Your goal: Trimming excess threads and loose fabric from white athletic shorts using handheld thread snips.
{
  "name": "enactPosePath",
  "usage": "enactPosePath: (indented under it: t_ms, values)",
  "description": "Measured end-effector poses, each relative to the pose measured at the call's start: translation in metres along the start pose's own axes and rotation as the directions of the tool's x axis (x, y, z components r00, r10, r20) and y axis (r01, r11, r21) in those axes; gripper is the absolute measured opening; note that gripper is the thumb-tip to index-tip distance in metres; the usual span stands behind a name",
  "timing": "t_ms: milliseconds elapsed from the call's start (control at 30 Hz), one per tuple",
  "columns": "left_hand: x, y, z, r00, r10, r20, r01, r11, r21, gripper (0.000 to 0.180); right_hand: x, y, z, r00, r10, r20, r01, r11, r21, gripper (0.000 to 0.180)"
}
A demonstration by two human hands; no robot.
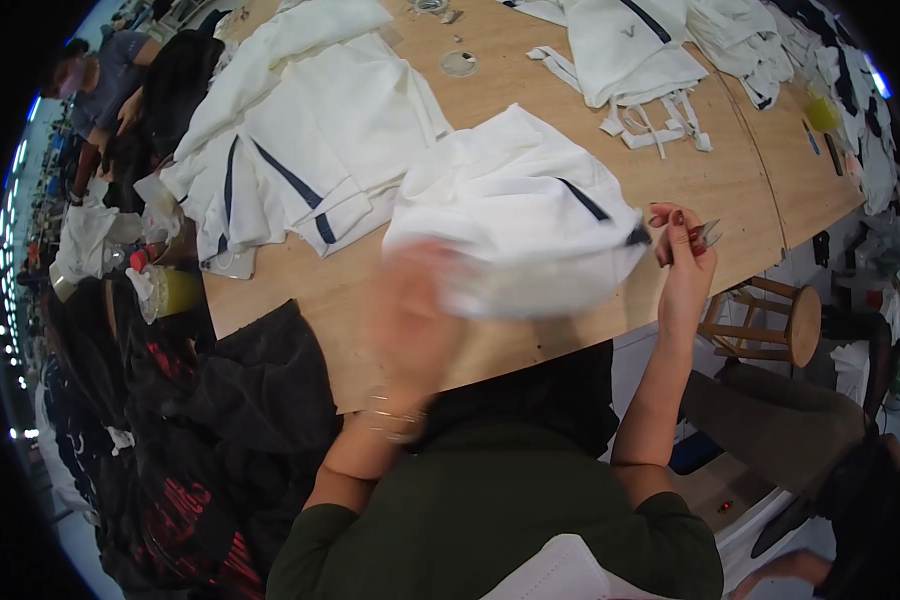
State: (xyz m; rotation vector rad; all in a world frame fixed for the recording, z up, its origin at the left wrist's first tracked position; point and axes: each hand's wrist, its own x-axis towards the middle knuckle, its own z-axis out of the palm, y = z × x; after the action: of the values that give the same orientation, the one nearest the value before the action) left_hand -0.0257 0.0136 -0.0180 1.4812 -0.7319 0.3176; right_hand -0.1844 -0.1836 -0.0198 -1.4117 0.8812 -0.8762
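A white garment (510,200) with a navy stripe lies bunched on the table in front of me, and its near edge is smeared by motion. My left hand (415,310) is at the garment's left near edge, too blurred to show its fingers. At the other end, my right hand (685,250) is closed around small thread snips (710,234), whose silver points stick out to the right. Its thumb and fingertips are close to a dark navy end of the garment; whether they touch it I cannot tell.
The wooden table (495,350) bears a larger white garment pile (320,120) at the left and more white pieces (635,45) with straps at the far right. Dark cloth (260,370) hangs at the left edge. A wooden stool (802,325) stands right; another person (120,85) is far left.
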Motion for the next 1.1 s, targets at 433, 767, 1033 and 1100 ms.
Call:
enactPosePath:
  t_ms: [433, 767, 1033, 1100]
  values:
    - [0.017, -0.165, -0.153, 0.577, -0.795, -0.189, 0.706, 0.601, -0.374, 0.024, 0.026, 0.078, -0.006, 0.987, 0.135, -0.088, -0.143, 0.986, -0.082, 0.026]
    - [0.112, -0.024, -0.243, 0.884, -0.468, -0.015, 0.368, 0.714, -0.597, 0.054, 0.039, -0.047, -0.130, 0.994, -0.052, -0.092, 0.095, 0.820, 0.564, 0.043]
    - [0.148, -0.092, -0.224, 0.953, -0.093, 0.287, 0.302, 0.318, -0.899, 0.053, 0.091, -0.149, -0.025, 0.839, -0.462, -0.287, 0.536, 0.793, 0.290, 0.035]
    - [0.210, -0.140, -0.211, 0.933, 0.028, 0.358, 0.348, 0.170, -0.922, 0.053, 0.122, -0.148, -0.011, 0.670, -0.605, 0.429, 0.046, 0.611, 0.790, 0.024]
